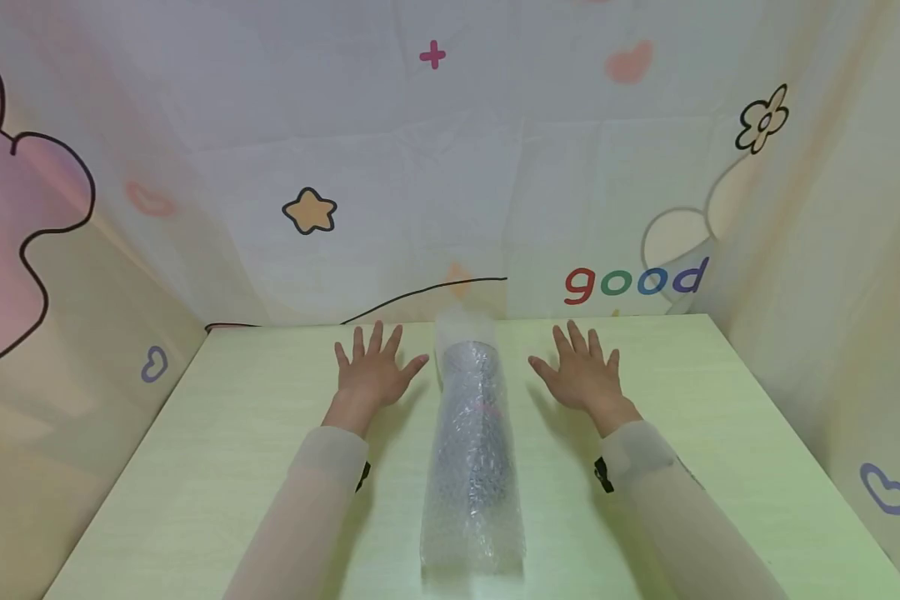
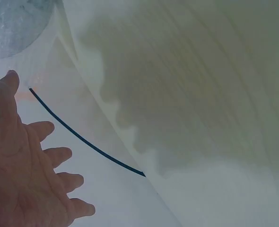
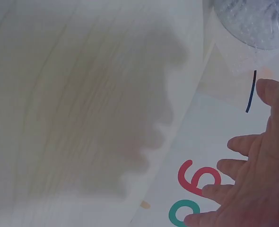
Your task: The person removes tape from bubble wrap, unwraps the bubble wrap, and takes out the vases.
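Observation:
A long bundle in clear bubble wrap (image 1: pixel 474 442) lies lengthwise on the table, between the two hands. Something greyish shows through the plastic, but its kind is hard to make out. To its left, my left hand (image 1: pixel 373 375) is spread palm down above the tabletop, fingers straight and holding nothing. My right hand (image 1: pixel 583 377) mirrors it on the other side, fingers also spread, apart from the bundle. In the left wrist view the bundle's rounded end (image 2: pixel 16 23) appears beyond the thumb; the right wrist view shows that end (image 3: pixel 257 21) near the top right corner.
The pale wooden table (image 1: pixel 667 367) reaches back to a printed curtain (image 1: pixel 390 150) that closes off the rear and both sides. The word "good" (image 1: pixel 636 281) is printed on it behind the right hand. Both hands cast shadows on the tabletop.

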`<action>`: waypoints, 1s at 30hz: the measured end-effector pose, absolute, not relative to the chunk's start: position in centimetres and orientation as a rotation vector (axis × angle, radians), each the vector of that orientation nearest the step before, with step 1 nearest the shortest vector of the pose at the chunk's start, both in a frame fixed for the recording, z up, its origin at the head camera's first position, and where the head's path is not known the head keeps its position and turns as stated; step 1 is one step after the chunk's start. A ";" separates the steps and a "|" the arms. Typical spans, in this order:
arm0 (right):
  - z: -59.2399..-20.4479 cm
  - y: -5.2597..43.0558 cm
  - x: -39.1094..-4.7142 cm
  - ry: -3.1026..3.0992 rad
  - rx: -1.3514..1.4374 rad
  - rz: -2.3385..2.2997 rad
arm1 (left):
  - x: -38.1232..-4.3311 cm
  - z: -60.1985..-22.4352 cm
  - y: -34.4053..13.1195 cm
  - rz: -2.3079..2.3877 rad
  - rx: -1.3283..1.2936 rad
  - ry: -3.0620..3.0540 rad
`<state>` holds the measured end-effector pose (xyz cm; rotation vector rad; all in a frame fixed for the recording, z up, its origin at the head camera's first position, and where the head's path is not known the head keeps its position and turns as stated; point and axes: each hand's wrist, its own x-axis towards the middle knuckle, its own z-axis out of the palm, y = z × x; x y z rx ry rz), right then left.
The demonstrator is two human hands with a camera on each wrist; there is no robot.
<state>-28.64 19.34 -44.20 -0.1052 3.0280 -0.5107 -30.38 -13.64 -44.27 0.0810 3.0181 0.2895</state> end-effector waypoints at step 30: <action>-44.5 19.3 -26.7 3.033 -0.176 -0.594 | -28.0 -44.4 -12.8 0.393 0.189 3.041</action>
